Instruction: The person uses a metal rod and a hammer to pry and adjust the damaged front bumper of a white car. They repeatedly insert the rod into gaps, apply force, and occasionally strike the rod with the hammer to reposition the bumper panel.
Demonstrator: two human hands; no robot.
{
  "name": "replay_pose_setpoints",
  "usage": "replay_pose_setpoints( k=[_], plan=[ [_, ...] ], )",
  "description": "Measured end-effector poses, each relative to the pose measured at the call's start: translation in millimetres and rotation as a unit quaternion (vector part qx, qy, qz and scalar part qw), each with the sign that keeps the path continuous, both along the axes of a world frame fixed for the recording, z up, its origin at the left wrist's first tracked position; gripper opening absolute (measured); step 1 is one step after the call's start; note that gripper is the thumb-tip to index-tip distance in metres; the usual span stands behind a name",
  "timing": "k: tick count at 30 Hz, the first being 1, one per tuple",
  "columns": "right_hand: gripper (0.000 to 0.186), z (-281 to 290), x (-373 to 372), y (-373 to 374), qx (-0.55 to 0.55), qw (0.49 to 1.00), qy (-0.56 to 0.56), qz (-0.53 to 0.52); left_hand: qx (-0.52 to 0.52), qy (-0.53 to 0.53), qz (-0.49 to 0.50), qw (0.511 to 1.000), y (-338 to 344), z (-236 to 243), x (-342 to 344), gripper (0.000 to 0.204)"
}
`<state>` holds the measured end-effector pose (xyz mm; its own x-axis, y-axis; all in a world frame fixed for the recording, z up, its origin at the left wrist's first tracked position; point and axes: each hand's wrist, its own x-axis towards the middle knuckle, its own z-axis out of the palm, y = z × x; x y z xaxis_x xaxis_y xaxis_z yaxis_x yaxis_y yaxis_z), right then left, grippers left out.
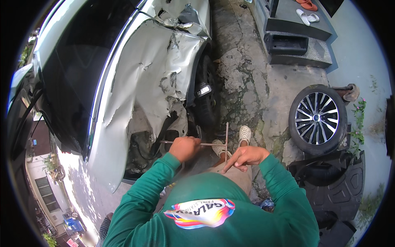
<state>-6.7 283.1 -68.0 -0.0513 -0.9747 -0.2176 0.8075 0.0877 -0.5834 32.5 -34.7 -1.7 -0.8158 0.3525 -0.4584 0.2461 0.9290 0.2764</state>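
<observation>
My left hand (185, 149) is wrapped around the shaft of a T-handle wrench (212, 144). The shaft's thin end points left at the torn lower part of the damaged silver car body (144, 78). The wrench's crossbar stands at the shaft's right end, over my shoes (244, 135). My right hand (247, 158) is beside the crossbar's near end, its index finger stretched out and the others loosely bent. Whether that finger touches the bar, I cannot tell. Crumpled, ripped metal surrounds the dark wheel (204, 92) still on the car.
A removed wheel with silver spokes (317, 118) lies on the right, beside the wall. Black plastic liners (337, 185) lie nearer me. Farther off are steps (296, 38) with a black bin (286, 44) and white slippers (307, 17). The concrete ground (247, 78) is cracked.
</observation>
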Motion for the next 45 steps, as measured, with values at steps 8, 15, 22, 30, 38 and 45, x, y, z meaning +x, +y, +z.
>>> replay_pose_setpoints(
  k=[8,15,22,30,38,45],
  plan=[
    [0.053,-2.8,-3.1,-7.0,-0.009,0.993,-0.046,-0.109,-0.002,0.003,0.016,1.000,-4.4,11.4,0.3,0.021],
    [0.044,14.8,1.0,-24.2,0.110,0.921,-0.107,-0.359,0.002,0.023,0.022,0.999,-11.2,8.7,5.9,0.020],
    [0.047,-1.8,15.3,-21.7,0.305,0.894,0.308,-0.111,-0.003,0.023,0.030,0.999,-18.8,7.9,4.3,0.018],
    [0.040,45.6,-35.5,-22.5,0.277,0.806,0.337,-0.400,-0.036,0.033,0.019,0.999,-26.0,1.6,13.5,0.017],
    [0.032,65.0,-11.9,-152.9,0.279,0.703,0.639,0.140,-0.036,0.083,0.037,0.995,-32.9,-18.9,33.1,0.016],
    [0.022,47.9,-21.5,-174.6,0.318,0.639,0.686,0.139,0.072,0.309,0.161,0.934,-31.2,12.1,64.2,0.038]
  ],
)
